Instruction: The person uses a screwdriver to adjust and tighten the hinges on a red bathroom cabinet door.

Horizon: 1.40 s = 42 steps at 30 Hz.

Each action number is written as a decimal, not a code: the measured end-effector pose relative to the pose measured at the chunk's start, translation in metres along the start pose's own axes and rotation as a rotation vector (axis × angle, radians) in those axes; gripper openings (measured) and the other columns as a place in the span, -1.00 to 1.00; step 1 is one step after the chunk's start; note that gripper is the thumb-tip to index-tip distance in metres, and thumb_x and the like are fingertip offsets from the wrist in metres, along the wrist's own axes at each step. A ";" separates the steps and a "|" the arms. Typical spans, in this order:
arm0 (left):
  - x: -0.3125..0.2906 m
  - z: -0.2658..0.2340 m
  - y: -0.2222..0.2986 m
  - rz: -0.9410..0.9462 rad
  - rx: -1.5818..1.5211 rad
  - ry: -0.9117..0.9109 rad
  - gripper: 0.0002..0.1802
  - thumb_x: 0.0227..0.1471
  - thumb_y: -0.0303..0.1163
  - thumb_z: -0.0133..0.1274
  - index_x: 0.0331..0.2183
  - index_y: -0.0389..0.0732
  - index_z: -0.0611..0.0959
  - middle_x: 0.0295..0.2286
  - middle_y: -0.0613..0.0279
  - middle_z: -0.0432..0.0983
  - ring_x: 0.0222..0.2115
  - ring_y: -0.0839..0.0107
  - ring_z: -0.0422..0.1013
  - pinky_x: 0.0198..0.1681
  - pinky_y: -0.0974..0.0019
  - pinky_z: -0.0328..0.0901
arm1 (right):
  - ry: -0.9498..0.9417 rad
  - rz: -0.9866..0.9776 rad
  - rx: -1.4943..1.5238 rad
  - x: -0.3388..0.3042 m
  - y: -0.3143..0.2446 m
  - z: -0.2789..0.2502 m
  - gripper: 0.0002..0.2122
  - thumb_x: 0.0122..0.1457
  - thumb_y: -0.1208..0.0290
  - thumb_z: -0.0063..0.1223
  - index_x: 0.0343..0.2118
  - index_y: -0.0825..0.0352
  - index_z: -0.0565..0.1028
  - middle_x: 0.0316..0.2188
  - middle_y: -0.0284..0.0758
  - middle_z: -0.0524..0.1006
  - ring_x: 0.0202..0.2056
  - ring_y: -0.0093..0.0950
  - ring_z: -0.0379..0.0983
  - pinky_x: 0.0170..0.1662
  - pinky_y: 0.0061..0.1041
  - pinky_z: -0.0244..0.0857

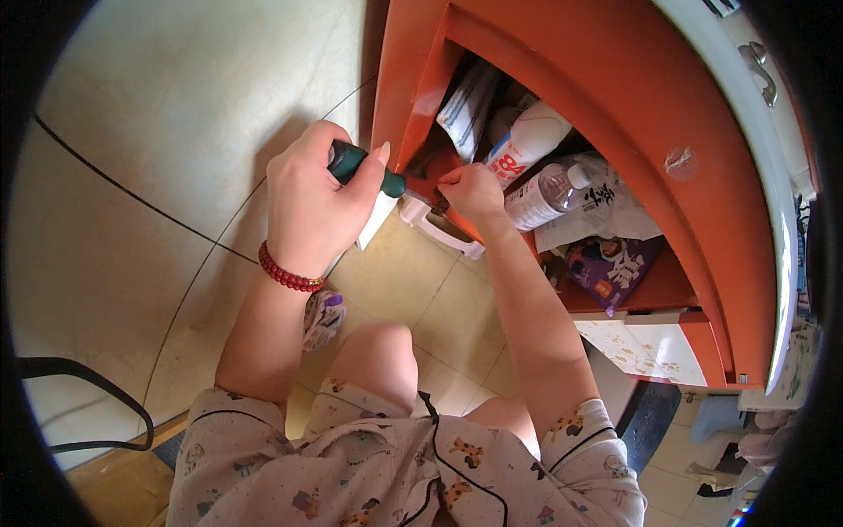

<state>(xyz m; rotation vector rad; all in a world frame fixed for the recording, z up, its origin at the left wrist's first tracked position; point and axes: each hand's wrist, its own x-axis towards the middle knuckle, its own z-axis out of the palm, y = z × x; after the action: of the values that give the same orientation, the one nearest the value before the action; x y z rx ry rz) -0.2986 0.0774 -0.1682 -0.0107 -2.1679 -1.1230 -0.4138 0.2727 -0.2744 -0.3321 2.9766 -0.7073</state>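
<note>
My left hand (320, 198), with a red bead bracelet on its wrist, is wrapped round a dark green hand-held tool (392, 184) with a rounded end. The tool points right, to the front corner of an orange cabinet (411, 123); its exact kind is hidden by my fingers. At the cabinet's opening my right hand (476, 191) has its fingers pinched together near the inner edge; what they hold is too small to make out. Just below lies a pale pink handle (443, 235). Close to my right hand are a white bottle (537, 133) and a clear labelled bottle (546, 195).
Inside the cabinet also lie a striped cloth (470, 105), a white plastic bag (606, 206) and a purple packet (615, 268). An open white cabinet door (650, 344) with a floral pattern is at the right. A black cable (97, 369) loops at the left by the tiled wall (176, 176).
</note>
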 end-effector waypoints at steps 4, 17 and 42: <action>0.000 -0.001 -0.010 0.045 0.006 0.025 -0.74 -0.22 -0.41 0.21 -0.59 -0.32 0.45 -0.75 0.11 0.37 -0.78 0.32 0.31 -0.69 0.33 0.20 | -0.055 0.064 -0.067 0.002 -0.010 -0.003 -0.83 -0.12 0.29 0.03 -0.46 0.16 0.61 -0.40 -0.26 0.55 -0.30 -0.29 0.48 -0.21 -0.38 0.36; -0.017 0.001 -0.031 -0.129 -0.146 -0.140 -0.78 -0.09 -0.45 0.16 -0.38 -0.30 0.47 -0.60 0.32 0.41 -0.63 0.60 0.36 -0.59 0.54 0.27 | 0.008 0.279 0.795 -0.145 0.048 -0.006 -0.77 0.03 0.44 0.12 -0.23 0.41 0.50 -0.71 -0.46 0.42 -0.66 -0.69 0.29 -0.57 -0.65 0.22; -0.051 0.155 0.110 0.443 -0.143 -0.572 -0.74 -0.15 -0.46 0.16 -0.36 -0.30 0.47 -0.52 0.08 0.45 -0.54 0.30 0.41 -0.50 0.37 0.29 | 0.333 0.758 2.051 -0.208 0.126 -0.004 -0.85 0.14 0.42 -0.03 -0.22 0.26 0.38 -0.34 -0.37 0.52 -0.16 -0.49 0.43 -0.10 -0.52 0.29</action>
<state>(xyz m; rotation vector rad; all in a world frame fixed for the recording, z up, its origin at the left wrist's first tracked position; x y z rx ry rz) -0.3138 0.2731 -0.1793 -0.9300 -2.3816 -1.0907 -0.2360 0.4302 -0.3251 0.9337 0.8572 -2.7780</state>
